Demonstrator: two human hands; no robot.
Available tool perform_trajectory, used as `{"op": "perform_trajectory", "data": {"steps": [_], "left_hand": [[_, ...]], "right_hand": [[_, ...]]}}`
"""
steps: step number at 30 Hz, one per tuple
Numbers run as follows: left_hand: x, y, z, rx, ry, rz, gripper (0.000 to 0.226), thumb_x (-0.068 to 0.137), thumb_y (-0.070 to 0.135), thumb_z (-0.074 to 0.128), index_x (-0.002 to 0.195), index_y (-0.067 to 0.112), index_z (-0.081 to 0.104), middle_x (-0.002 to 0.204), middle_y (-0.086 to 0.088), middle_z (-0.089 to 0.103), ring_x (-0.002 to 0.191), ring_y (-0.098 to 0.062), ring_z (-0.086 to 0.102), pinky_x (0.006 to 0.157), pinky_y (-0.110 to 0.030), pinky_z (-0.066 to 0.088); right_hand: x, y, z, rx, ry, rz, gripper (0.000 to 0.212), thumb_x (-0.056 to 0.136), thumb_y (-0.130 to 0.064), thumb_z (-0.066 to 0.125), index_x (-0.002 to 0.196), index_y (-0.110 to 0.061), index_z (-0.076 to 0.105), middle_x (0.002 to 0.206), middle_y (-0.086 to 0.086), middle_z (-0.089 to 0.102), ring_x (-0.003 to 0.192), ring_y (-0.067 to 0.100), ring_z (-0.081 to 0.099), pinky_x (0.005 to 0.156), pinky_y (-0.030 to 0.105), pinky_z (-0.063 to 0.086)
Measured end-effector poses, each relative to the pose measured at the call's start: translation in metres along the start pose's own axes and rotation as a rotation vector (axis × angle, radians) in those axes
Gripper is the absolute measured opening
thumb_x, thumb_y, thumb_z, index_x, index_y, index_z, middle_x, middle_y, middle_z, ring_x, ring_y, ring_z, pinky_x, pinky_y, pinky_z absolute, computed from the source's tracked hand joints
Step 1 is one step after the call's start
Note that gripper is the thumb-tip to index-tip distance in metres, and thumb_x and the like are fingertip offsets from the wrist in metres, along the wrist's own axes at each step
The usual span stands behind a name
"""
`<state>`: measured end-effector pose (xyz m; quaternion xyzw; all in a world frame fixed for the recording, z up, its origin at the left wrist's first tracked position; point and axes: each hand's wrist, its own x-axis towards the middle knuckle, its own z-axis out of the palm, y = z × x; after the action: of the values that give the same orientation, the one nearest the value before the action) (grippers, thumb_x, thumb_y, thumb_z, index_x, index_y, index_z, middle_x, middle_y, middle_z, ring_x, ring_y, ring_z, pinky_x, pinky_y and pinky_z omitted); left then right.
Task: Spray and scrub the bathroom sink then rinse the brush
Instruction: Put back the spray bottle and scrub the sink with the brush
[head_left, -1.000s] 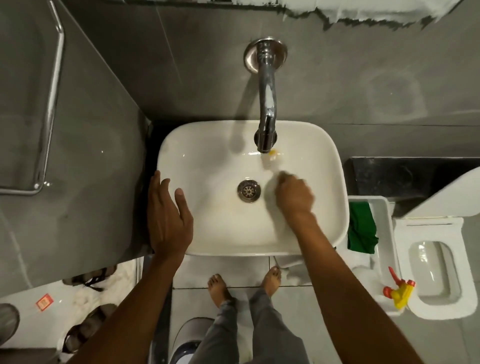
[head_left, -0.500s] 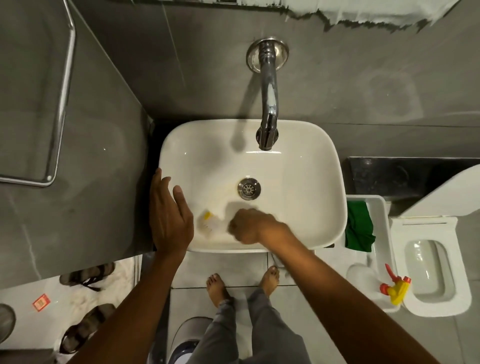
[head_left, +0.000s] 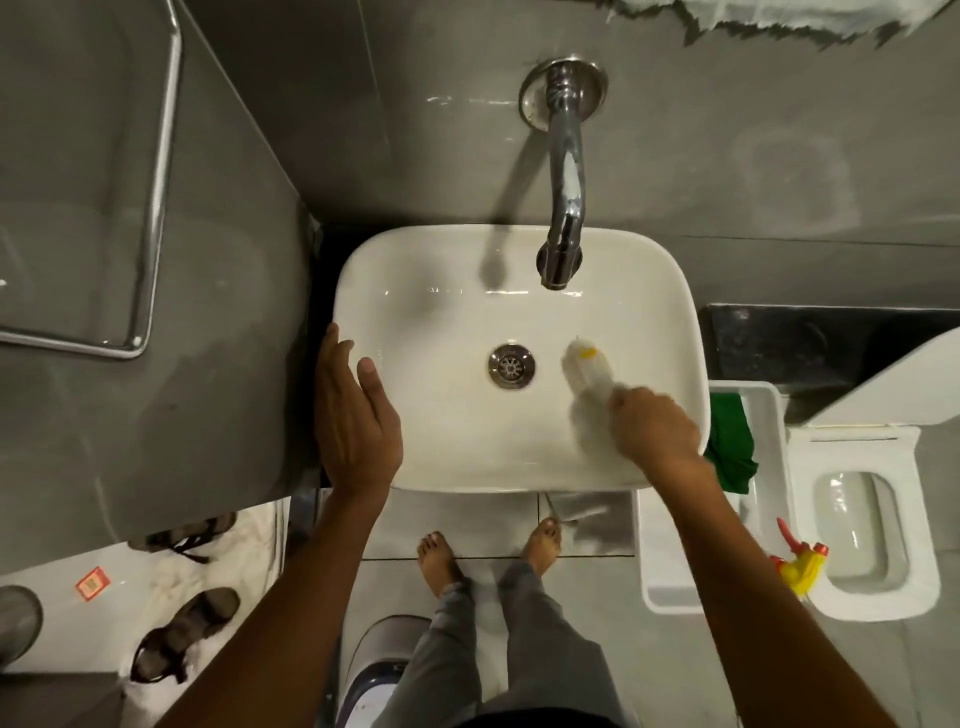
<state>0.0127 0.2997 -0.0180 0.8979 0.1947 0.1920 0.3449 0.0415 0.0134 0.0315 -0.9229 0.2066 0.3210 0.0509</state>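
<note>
Sink (head_left: 415, 291): white, rounded-rectangular basin set against a grey tiled wall, seen from above. Drain (head_left: 511, 366): round metal fitting at the centre of the bowl.

Tap (head_left: 563, 171): chrome spout mounted on the wall, curving down over the rear of the basin; no water visible from its mouth.

Brush (head_left: 587, 366): pale, blurred, with a small yellow mark near its far end; lies against the bowl's inner surface just right of the drain, pointing away from the person.

Right hand (head_left: 652, 428): fingers closed around the near end of the brush, inside the basin at its right front part.

Left hand (head_left: 356, 415): open, fingers loosely spread, holding nothing; palm resting on the left front rim of the sink, thumb over the bowl.

Green cloth (head_left: 730, 441): crumpled, in a white tray (head_left: 769, 415) immediately right of the sink.

Spray bottle (head_left: 800, 564): only its yellow and red trigger head shows, beside the right forearm, between the tray and the toilet (head_left: 878, 519).

Toilet: white, lid up, at the right edge.

Towel rail (head_left: 156, 171): chrome, on the left wall.

Sandals (head_left: 182, 629): dark pair on the floor at lower left, near a small red label (head_left: 93, 583).

Bare feet (head_left: 439, 558): on the pale floor tiles below the sink's front edge, grey trousers above them.
</note>
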Motion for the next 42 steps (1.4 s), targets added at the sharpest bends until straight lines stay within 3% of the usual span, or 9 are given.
{"op": "perform_trajectory", "data": {"steps": [5, 8, 12, 16, 18, 21, 29, 35, 42], "left_hand": [[-0.001, 0.001, -0.001, 0.023, -0.017, 0.011, 0.037, 0.116, 0.013, 0.041, 0.144, -0.005, 0.057, 0.161, -0.017, 0.053, 0.145, -0.033, 0.057, 0.118, -0.024, 0.042], [-0.002, -0.003, 0.001, 0.036, 0.001, 0.052, 0.037, 0.116, 0.01, 0.039, 0.144, -0.006, 0.057, 0.161, -0.019, 0.053, 0.147, -0.035, 0.056, 0.119, -0.038, 0.048], [-0.005, -0.003, 0.004, 0.064, 0.026, 0.064, 0.038, 0.116, 0.01, 0.04, 0.142, -0.009, 0.059, 0.157, -0.022, 0.057, 0.145, -0.038, 0.058, 0.116, -0.048, 0.052], [-0.003, -0.003, 0.002, 0.071, 0.012, 0.057, 0.037, 0.115, 0.009, 0.041, 0.14, -0.01, 0.06, 0.157, -0.023, 0.057, 0.146, -0.039, 0.057, 0.115, -0.051, 0.052], [-0.004, -0.005, 0.003, 0.072, 0.027, 0.049, 0.034, 0.114, 0.005, 0.044, 0.139, -0.011, 0.061, 0.155, -0.024, 0.058, 0.144, -0.039, 0.059, 0.114, -0.05, 0.053], [-0.004, -0.002, 0.002, 0.055, 0.023, 0.042, 0.033, 0.112, 0.002, 0.047, 0.139, -0.012, 0.061, 0.154, -0.025, 0.059, 0.144, -0.039, 0.059, 0.113, -0.05, 0.054], [-0.002, 0.002, -0.005, -0.077, -0.026, 0.015, 0.039, 0.114, 0.006, 0.041, 0.149, -0.008, 0.053, 0.159, -0.022, 0.054, 0.15, -0.035, 0.052, 0.123, -0.039, 0.045], [0.001, 0.002, -0.003, -0.051, 0.023, 0.039, 0.038, 0.115, 0.008, 0.042, 0.145, -0.009, 0.055, 0.154, -0.023, 0.059, 0.143, -0.037, 0.059, 0.121, -0.018, 0.038], [0.001, 0.005, -0.004, -0.045, 0.004, 0.027, 0.036, 0.114, 0.008, 0.043, 0.143, -0.01, 0.056, 0.156, -0.025, 0.056, 0.143, -0.039, 0.058, 0.118, -0.007, 0.029]], "right_hand": [[-0.06, -0.081, 0.04, -0.106, -0.238, -0.336, 0.032, 0.101, -0.026, 0.051, 0.127, -0.026, 0.07, 0.127, 0.003, 0.072, 0.118, 0.028, 0.07, 0.09, 0.038, 0.052], [-0.057, -0.155, 0.047, 0.035, -0.136, -0.442, 0.029, 0.105, -0.027, 0.048, 0.121, -0.024, 0.071, 0.124, 0.008, 0.072, 0.115, 0.033, 0.071, 0.083, 0.036, 0.05], [0.013, -0.162, -0.004, 0.161, 0.024, -0.312, 0.036, 0.108, -0.03, 0.043, 0.135, -0.022, 0.066, 0.134, 0.012, 0.069, 0.126, 0.036, 0.066, 0.101, 0.041, 0.051], [0.054, -0.061, -0.056, -0.06, 0.137, -0.018, 0.037, 0.1, -0.017, 0.053, 0.134, -0.015, 0.067, 0.134, 0.013, 0.069, 0.126, 0.037, 0.067, 0.101, 0.044, 0.053], [0.038, -0.014, -0.06, -0.191, 0.149, 0.095, 0.037, 0.099, -0.016, 0.054, 0.133, -0.012, 0.069, 0.133, 0.015, 0.071, 0.124, 0.039, 0.068, 0.1, 0.047, 0.054], [-0.011, -0.001, -0.032, -0.383, 0.003, 0.011, 0.035, 0.102, -0.02, 0.052, 0.131, -0.012, 0.068, 0.13, 0.012, 0.072, 0.12, 0.033, 0.07, 0.098, 0.041, 0.054], [-0.069, -0.131, 0.023, -0.271, -0.306, -0.404, 0.035, 0.097, -0.02, 0.057, 0.13, -0.02, 0.069, 0.134, 0.004, 0.069, 0.123, 0.028, 0.069, 0.091, 0.035, 0.049], [-0.006, -0.19, -0.007, 0.221, -0.016, -0.28, 0.036, 0.109, -0.027, 0.042, 0.134, -0.016, 0.065, 0.136, 0.014, 0.068, 0.127, 0.037, 0.066, 0.103, 0.044, 0.05], [0.04, -0.034, -0.044, 0.033, 0.093, 0.069, 0.039, 0.106, -0.022, 0.044, 0.137, -0.015, 0.066, 0.134, 0.014, 0.069, 0.125, 0.038, 0.067, 0.101, 0.043, 0.053]]}}
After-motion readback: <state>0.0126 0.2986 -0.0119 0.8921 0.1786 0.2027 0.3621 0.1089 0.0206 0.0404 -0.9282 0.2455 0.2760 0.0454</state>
